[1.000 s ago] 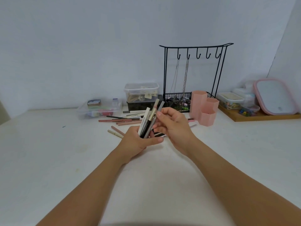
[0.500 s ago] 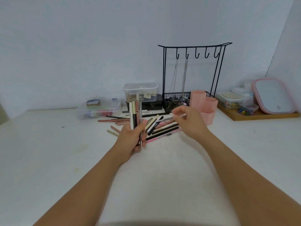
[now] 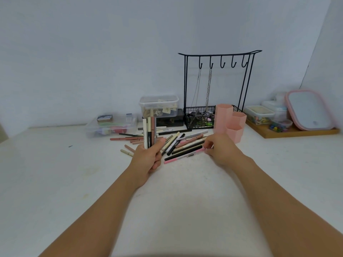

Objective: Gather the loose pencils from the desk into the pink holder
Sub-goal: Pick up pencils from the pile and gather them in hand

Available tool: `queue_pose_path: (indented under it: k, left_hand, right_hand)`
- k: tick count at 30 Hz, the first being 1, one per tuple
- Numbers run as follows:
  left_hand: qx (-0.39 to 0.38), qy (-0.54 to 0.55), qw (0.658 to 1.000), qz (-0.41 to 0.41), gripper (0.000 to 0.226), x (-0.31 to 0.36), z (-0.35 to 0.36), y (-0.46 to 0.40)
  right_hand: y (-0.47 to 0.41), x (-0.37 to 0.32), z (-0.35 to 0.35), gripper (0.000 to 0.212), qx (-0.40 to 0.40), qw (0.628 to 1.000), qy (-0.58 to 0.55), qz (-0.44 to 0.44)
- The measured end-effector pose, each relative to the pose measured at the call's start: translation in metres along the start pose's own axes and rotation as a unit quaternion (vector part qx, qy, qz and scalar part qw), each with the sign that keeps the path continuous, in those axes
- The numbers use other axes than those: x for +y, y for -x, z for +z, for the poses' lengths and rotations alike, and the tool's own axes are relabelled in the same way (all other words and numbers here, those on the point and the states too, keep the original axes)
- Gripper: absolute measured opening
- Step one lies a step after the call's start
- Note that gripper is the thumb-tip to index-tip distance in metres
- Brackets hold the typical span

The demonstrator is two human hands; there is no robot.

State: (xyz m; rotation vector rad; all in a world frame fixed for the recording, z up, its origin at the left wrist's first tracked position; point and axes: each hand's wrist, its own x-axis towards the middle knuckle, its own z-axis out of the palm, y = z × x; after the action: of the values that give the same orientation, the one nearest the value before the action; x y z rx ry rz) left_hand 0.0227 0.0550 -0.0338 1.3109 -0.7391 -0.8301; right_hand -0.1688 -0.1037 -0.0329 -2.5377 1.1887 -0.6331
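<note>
Mid-collection. Left hand (image 3: 148,160) grips upright bundle (image 3: 149,132) of pencils. Right hand (image 3: 219,151) pinches pink pencil (image 3: 182,157) at pile (image 3: 181,143) edge, on desk (image 3: 55,182). Holder (image 3: 229,124) just behind, empty-looking. Next: lift pencil, add to bundle.

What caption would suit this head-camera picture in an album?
Left hand grips an upright bundle of pencils; right hand pinches a pink pencil near the pink holder.

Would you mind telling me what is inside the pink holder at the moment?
No pencils stick out above the rims of the pink holder. Its three hexagonal compartments are seen from the side, so their walls hide the bottoms; whether anything short lies inside cannot be seen.
</note>
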Motion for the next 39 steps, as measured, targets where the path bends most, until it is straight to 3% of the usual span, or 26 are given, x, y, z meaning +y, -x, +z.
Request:
queue_pose_path:
  k: [4, 9, 12, 14, 17, 24, 29, 34, 36, 39]
  left_hand:
    - [0.007, -0.019, 1.0, -0.011, 0.042, 0.001, 0.0, 0.001]
    - [0.005, -0.033, 0.999, -0.002, 0.038, -0.001, -0.001, -0.002]
    - [-0.017, -0.02, 1.0, 0.014, 0.039, -0.002, -0.001, 0.0]
    - [-0.038, -0.017, 0.999, 0.027, 0.042, -0.001, -0.001, 0.001]
    - [-0.078, -0.019, 0.996, 0.047, 0.044, -0.001, -0.002, 0.004]
    - [-0.108, -0.059, 0.991, 0.044, 0.035, -0.003, -0.003, 0.006]
    - [-0.131, -0.038, 0.99, 0.037, 0.032, -0.002, -0.002, 0.006]
    - [-0.124, -0.093, 0.988, 0.016, 0.025, -0.001, -0.002, 0.007]
    - [-0.097, -0.07, 0.993, 0.02, 0.026, -0.001, 0.001, 0.006]
    - [-0.029, -0.02, 0.999, 0.04, 0.023, -0.002, 0.003, 0.002]
  right_hand:
    - [0.0, -0.002, -0.004, 0.011, -0.014, 1.0, -0.004, 0.006]
    - [0.001, -0.009, -0.011, 0.015, -0.056, 0.997, -0.002, -0.045]
    - [0.008, -0.028, -0.021, 0.007, -0.012, 0.988, -0.129, -0.079]
    - [0.016, -0.046, -0.028, 0.006, 0.0, 0.946, -0.317, -0.068]
    - [0.022, -0.069, -0.023, 0.014, -0.049, 0.844, -0.533, -0.039]
    - [0.026, -0.084, 0.0, 0.013, -0.052, 0.79, -0.611, -0.021]
    - [0.031, -0.092, 0.016, 0.009, -0.058, 0.809, -0.584, -0.035]
    - [0.029, -0.089, 0.02, 0.005, -0.053, 0.808, -0.586, -0.039]
    - [0.025, -0.086, 0.022, 0.006, -0.034, 0.845, -0.532, -0.052]
    - [0.017, -0.076, 0.024, 0.006, 0.043, 0.932, -0.354, -0.071]
